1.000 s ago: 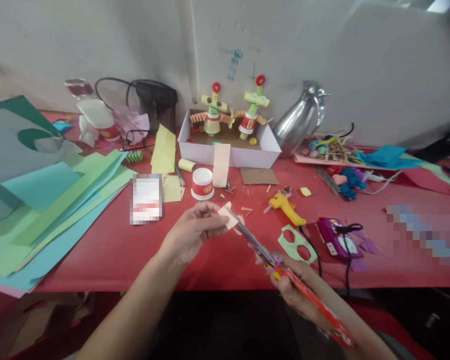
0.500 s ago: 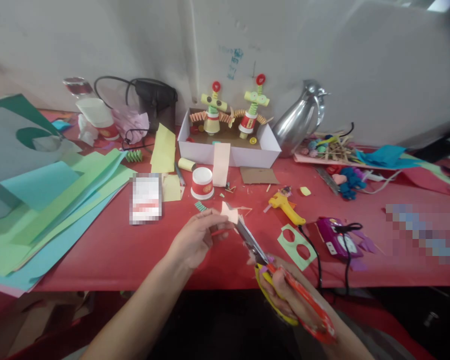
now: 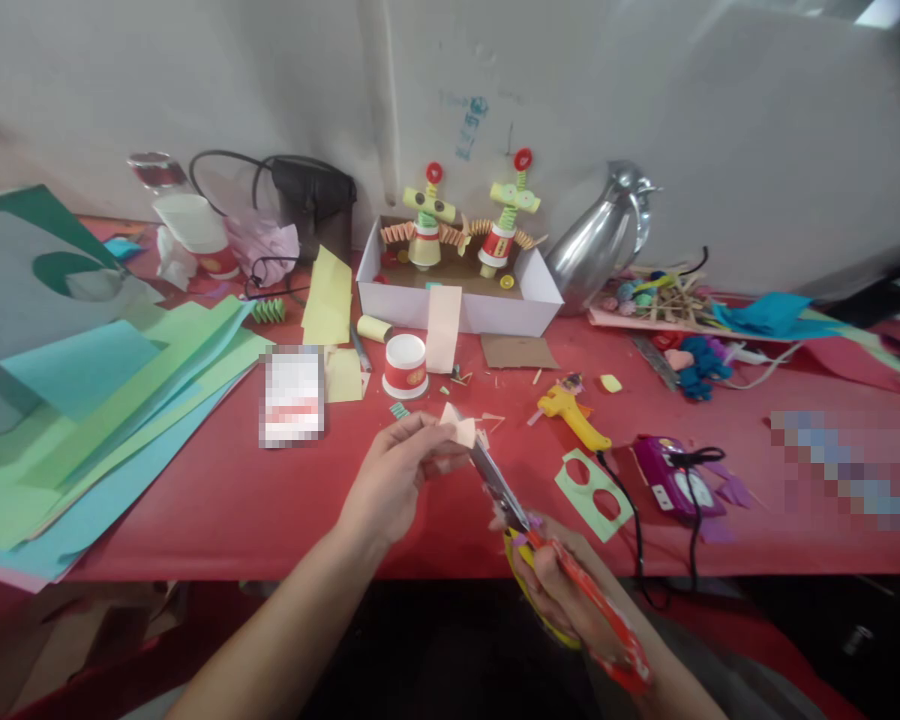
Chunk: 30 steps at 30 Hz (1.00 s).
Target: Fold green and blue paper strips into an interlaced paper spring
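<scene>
Right hand [image 3: 570, 600] lowest in frame, closed around the handles of the scissors [image 3: 529, 535], one loop yellow, one red. Blades run up-left and are parted at the paper scrap [image 3: 459, 428].

Left hand [image 3: 390, 475] pinches that pale pink scrap between thumb and fingertips, held just above the red counter [image 3: 217, 500]. Scrap sits in the blade mouth, touching the metal.

Just right of the scissors: green card cutout [image 3: 592, 490] with two round holes, flat on the counter. Beside it a purple device [image 3: 667, 475] with a black cable looped over it. Yellow glue gun [image 3: 574, 415] lies just beyond the cutout, nozzle up-left.

Left of the left hand: small blurred-out card [image 3: 291, 395], flat. Far left: stack of large paper sheets [image 3: 97, 420], green, teal and blue, overhanging the near counter edge.

Mid-depth, beyond the scrap: paper cup [image 3: 405, 367], white with red band, upside down. Yellow paper roll [image 3: 375, 328] lying on its side just behind it. Folded yellow sheet [image 3: 328, 298] to their left. Brown card piece [image 3: 517, 352] flat, right of the cup.

Further back: white open box [image 3: 540, 295] with two paper figures [image 3: 465, 215] standing inside, a pink strip leaning on its front wall. Steel jug [image 3: 600, 240] just right of the box. Black bag [image 3: 311, 205] left of it, against the wall. Heap of sticks and coloured scraps [image 3: 667, 295] far right.
</scene>
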Motion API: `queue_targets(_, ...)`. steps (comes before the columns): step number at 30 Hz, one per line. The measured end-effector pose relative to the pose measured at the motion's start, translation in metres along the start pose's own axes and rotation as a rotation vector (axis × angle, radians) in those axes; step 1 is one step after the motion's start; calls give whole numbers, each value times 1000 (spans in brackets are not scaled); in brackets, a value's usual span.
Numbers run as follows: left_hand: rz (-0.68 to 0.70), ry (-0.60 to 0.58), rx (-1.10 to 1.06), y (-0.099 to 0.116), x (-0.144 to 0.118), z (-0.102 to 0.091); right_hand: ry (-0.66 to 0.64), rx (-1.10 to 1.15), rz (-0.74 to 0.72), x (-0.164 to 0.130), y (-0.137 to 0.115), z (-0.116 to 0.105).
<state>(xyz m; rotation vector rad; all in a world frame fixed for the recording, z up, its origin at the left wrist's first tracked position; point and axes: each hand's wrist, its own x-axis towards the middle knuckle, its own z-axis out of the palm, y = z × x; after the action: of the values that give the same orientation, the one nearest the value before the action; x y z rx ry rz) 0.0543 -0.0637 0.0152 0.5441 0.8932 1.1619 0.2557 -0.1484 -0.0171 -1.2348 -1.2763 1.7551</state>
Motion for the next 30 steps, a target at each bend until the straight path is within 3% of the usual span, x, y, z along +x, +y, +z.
queue_targets(12, 23, 22, 72, -3, -1, -1, 158, -129, -59, -4, -3, 13)
queue_targets(20, 23, 17, 39, -6, 1, -2, 140, 50, 20, -4, 2, 17)
queue_targets(26, 64, 73, 50, -7, 1, -5, 145, 221, -24, 4, 6, 12)
queue_targets(30, 52, 114, 31, -14, -5, -1, 190, 167, -90, 16, -9, 10)
